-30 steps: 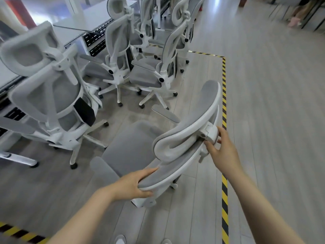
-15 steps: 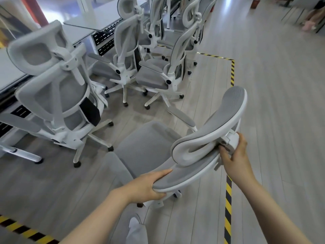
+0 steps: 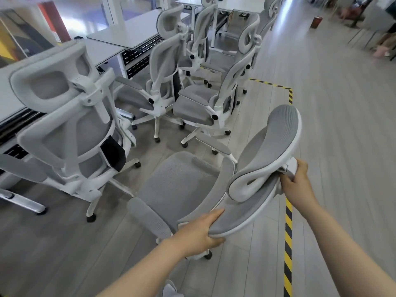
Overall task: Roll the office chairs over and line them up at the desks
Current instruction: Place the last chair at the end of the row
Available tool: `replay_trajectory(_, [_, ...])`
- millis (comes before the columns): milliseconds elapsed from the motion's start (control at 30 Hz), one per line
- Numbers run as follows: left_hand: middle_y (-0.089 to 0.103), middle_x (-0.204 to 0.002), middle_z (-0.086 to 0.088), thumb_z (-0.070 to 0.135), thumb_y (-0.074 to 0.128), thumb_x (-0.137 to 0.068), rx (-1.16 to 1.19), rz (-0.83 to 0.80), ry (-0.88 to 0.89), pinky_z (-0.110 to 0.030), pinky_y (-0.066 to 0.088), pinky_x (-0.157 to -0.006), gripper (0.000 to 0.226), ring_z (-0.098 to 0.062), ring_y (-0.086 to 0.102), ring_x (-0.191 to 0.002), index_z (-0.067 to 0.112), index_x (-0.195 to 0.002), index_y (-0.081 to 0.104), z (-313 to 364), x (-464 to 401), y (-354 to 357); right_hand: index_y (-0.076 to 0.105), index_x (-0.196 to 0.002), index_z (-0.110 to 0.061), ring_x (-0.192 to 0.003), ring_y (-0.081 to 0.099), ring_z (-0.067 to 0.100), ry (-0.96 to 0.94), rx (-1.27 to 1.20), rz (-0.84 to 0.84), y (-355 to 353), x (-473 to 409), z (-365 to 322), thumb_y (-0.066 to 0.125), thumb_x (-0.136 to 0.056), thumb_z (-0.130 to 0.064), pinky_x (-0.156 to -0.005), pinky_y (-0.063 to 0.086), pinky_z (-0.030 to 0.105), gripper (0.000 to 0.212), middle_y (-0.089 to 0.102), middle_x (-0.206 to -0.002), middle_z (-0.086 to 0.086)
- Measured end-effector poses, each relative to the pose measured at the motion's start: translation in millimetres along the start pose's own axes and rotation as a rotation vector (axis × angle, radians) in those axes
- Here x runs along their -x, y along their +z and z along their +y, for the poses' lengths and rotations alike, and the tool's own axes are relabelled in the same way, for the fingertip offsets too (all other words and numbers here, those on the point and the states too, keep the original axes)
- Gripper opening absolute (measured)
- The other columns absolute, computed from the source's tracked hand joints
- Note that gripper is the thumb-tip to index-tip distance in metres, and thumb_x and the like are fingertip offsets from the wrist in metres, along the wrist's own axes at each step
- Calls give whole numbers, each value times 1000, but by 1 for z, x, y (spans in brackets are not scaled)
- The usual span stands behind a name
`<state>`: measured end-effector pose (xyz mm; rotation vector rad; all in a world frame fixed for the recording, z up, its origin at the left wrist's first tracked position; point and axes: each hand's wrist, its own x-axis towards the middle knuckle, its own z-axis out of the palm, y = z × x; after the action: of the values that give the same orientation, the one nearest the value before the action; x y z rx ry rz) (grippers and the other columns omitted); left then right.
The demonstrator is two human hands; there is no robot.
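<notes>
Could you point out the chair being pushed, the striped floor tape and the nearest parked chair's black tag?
Pushed chair (image 3: 182, 185), head view: on its grey mesh seat.
Striped floor tape (image 3: 288, 236), head view: on the yellow-and-black strip under the right arm.
Black tag (image 3: 113, 152), head view: on the flap hanging from the nearest parked chair's backrest.

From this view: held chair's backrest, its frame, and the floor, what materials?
Backrest: looks like grey woven mesh; fine ribbed weave shows.
Frame: likely moulded plastic, matte white, with smooth rounded edges.
Floor: grey wood-look planks, maybe laminate or vinyl; seams show, with slight sheen.
Left hand and right hand grip the backrest.
</notes>
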<state>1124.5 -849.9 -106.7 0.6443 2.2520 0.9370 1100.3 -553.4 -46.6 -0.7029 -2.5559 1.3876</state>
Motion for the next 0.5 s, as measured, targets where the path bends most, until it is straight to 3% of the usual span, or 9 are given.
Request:
replay_trajectory(233, [33, -156, 9, 36, 65, -91, 57, 88, 0, 12, 11, -86, 77, -5, 33, -138, 27, -155, 23, -10, -36, -26, 29, -131, -38, -110, 53, 25, -4, -11, -33, 21, -53, -25, 52, -99, -23, -87, 50, 45, 42, 48, -123, 1])
replay_trajectory(333, [30, -158, 7, 32, 65, -91, 73, 115, 5, 9, 10, -92, 77, -6, 29, -142, 24, -154, 23, -10, -49, -31, 29, -135, -36, -112, 51, 25, 6, -18, -41, 26, -74, -33, 53, -99, -22, -87, 47, 42, 45, 47, -126, 1])
replay_trajectory(500, [28, -158, 9, 36, 63, -91, 83, 148, 0, -10, 19, -104, 77, -8, 29, -142, 26, -155, 21, -2, -66, -34, 29, -135, -38, -112, 52, 26, 18, 11, -61, 31, -106, -41, 52, -98, -26, -87, 48, 44, 45, 48, -124, 0])
